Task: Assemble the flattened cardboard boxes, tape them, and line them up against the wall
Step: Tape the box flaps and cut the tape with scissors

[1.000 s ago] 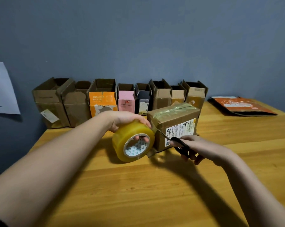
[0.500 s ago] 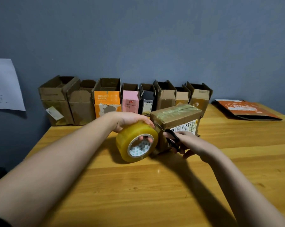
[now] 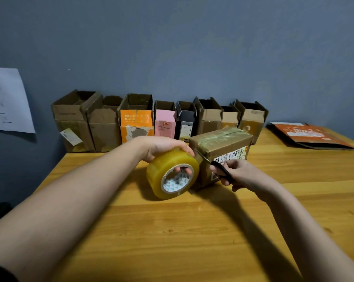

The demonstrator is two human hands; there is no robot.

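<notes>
Fingers [image 3: 182,169] of my left hand [image 3: 162,146] curl through the tape roll [image 3: 172,176]; since a second ago it has drawn tight beside the taped box [image 3: 219,153] on the table [image 3: 192,231]. My right hand [image 3: 239,174] grips one pair of scissors [image 3: 217,166], blades now at the box's near edge. I count eight open boxes [image 3: 157,121] along the wall [image 3: 192,47].

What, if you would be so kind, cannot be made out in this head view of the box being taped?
- Scissors blade tips: hidden between the tape roll and the box.
- Whether the tape strip is cut: hidden there too.
- Box label print: too small.
- Left hand fingertips: partly inside the roll's core.
- Right hand fingers: partly behind the handles.
</notes>
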